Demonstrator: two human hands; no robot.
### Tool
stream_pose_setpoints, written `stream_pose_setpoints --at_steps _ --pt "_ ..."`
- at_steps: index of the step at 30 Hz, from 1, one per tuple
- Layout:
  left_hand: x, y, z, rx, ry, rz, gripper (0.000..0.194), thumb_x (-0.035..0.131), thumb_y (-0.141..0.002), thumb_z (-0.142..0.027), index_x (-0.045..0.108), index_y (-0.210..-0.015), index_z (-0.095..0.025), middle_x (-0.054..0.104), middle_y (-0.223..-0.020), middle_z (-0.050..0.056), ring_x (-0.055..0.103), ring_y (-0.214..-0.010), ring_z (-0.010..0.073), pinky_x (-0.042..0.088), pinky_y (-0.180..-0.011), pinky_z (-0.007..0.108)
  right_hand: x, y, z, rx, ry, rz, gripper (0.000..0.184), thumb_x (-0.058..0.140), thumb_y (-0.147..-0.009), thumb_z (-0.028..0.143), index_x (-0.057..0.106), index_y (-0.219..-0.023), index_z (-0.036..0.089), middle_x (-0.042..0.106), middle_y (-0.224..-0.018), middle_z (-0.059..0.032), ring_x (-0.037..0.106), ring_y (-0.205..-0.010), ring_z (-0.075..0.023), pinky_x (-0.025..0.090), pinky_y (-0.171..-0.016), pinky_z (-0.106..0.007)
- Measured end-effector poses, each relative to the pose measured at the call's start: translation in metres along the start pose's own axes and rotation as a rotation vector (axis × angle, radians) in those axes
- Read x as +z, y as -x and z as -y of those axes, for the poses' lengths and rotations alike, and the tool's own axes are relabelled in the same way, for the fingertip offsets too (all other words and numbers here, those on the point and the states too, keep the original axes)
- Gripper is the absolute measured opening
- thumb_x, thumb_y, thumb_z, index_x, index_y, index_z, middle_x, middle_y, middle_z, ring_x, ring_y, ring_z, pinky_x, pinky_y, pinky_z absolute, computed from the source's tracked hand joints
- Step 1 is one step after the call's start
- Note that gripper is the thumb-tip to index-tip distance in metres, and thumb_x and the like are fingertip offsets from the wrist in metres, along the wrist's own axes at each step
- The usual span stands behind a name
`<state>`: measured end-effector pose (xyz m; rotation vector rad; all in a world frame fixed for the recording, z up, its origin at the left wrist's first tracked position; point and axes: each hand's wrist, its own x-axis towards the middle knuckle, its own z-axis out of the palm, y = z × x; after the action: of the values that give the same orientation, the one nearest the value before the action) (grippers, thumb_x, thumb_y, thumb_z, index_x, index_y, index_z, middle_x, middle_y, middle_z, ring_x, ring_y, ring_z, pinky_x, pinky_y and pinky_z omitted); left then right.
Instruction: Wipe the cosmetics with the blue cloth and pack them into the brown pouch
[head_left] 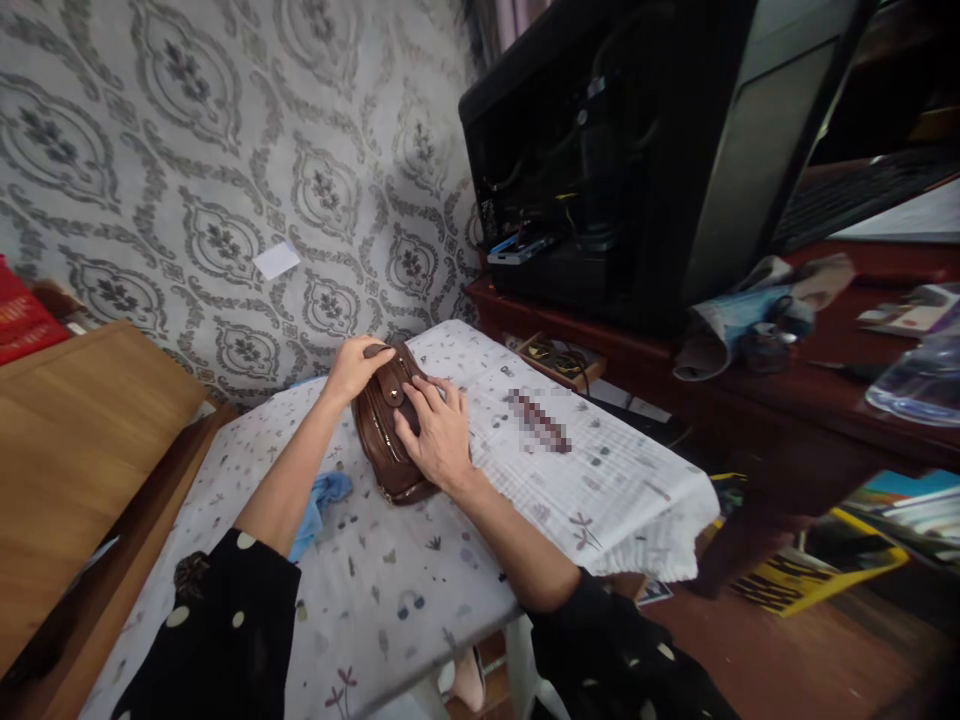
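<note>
A brown leather bag (pixel 381 440) with zips and a snap tab lies tilted on a table covered by a white patterned cloth (pixel 450 560). At its top end my left hand (pixel 356 368) grips the bag, thumb over the edge and the other fingers hidden behind it. My right hand (pixel 441 432) rests on the bag's front with its fingers stretched out and slightly apart. A crumpled light-blue cloth (pixel 319 508) lies partly behind my left forearm. To the right on the table is a long reddish-brown item (pixel 541 422), pixelated beyond recognition.
A wooden cabinet (pixel 82 430) borders the table's left side, and a patterned wall stands behind. On the right, a dark red desk (pixel 660 360) carries a black computer case (pixel 585 170), a face mask (pixel 727 330) and a clear plastic container (pixel 919 380). A yellow-framed item (pixel 817 580) is below.
</note>
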<state>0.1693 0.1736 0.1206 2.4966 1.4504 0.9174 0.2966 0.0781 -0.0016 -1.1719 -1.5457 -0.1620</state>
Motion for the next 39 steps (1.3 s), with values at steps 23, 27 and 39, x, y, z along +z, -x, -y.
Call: stream_pose_setpoints --at_steps 23,27,39 --pt "-0.017 0.046 0.024 -0.136 -0.181 -0.163 0.022 0.057 -0.078 -0.036 0.057 -0.064 -0.020 0.061 -0.070 0.000 0.052 -0.071 0.0171 0.037 -0.069 0.028 0.017 0.044 0.002 0.165 -0.051 -0.011 0.057 0.047 -0.099 0.037 0.034 -0.152 0.018 0.013 -0.163 -0.0223 0.022 -0.150 -0.0375 0.039 -0.111 -0.058" --pt "-0.017 0.054 0.017 -0.130 -0.177 -0.176 0.022 0.057 -0.080 -0.036 0.056 -0.064 -0.020 0.059 -0.071 0.000 0.052 -0.071 0.0170 0.038 -0.070 0.028 0.020 0.045 -0.001 0.164 -0.065 -0.012 0.057 0.048 -0.099 0.038 0.034 -0.151 0.020 0.020 -0.160 -0.0223 0.025 -0.149 -0.0367 0.039 -0.111 -0.059" --pt "-0.023 0.067 -0.003 -0.122 -0.238 -0.132 0.017 0.059 -0.082 -0.031 0.060 -0.069 -0.020 0.063 -0.072 0.001 0.055 -0.070 0.0182 0.040 -0.070 0.030 0.021 0.044 -0.003 0.161 -0.081 -0.006 0.055 0.046 -0.099 0.043 0.042 -0.148 0.018 0.032 -0.153 -0.0214 0.034 -0.143 -0.0347 0.038 -0.112 -0.056"
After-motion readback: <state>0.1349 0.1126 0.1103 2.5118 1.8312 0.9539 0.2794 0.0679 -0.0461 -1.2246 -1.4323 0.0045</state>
